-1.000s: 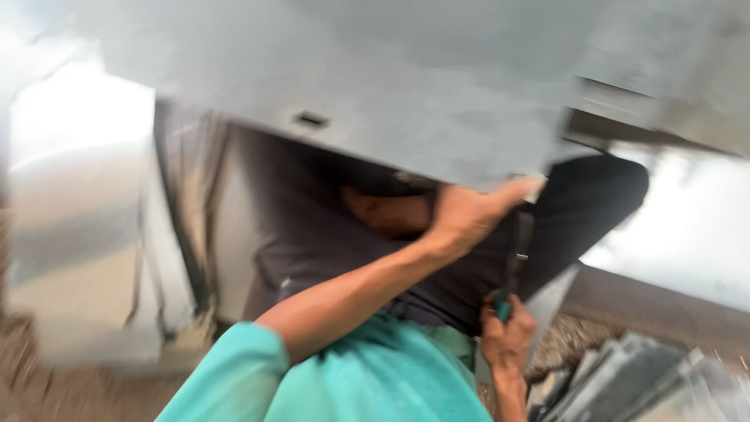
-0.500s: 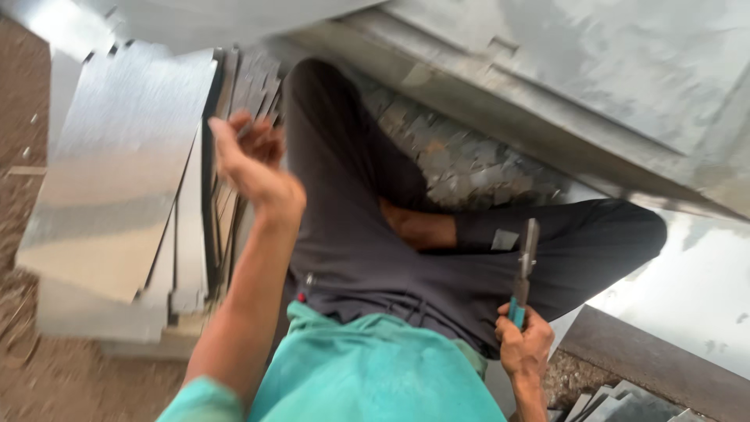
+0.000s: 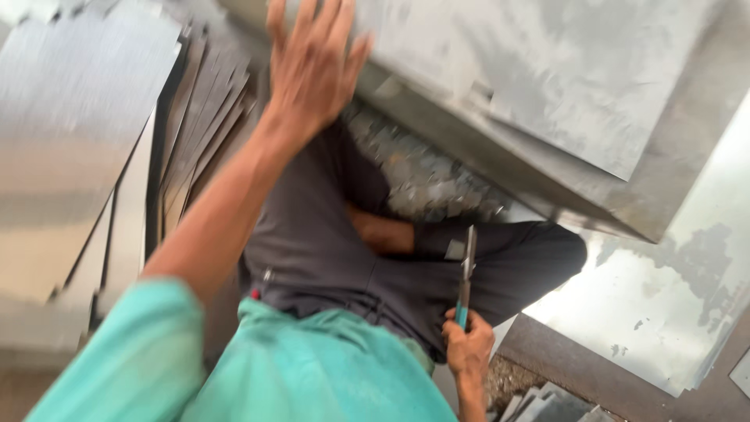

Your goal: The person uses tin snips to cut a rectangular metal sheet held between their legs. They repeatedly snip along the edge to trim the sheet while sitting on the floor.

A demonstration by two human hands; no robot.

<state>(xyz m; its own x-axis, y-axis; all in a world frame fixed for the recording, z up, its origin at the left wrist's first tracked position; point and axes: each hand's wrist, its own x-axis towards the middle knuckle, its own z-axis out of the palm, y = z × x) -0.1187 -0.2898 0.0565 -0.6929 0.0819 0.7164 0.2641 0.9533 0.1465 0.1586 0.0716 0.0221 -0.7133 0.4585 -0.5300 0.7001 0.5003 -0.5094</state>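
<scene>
A: What blocks the top of the frame?
B: The big metal sheet (image 3: 562, 86) slants across the upper right; stacked sheets (image 3: 86, 148) fill the left.
A: Any gap?
B: Only the centre strip, and crossed legs (image 3: 367, 258) take up most of it.

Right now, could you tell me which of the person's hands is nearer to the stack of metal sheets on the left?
Left. The left hand is raised beside the stack of metal sheets; the right hand holds snips by the knee.

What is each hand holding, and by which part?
Right hand grips metal snips by their teal handles. Left hand holds nothing, fingers spread near the metal sheet.
</scene>
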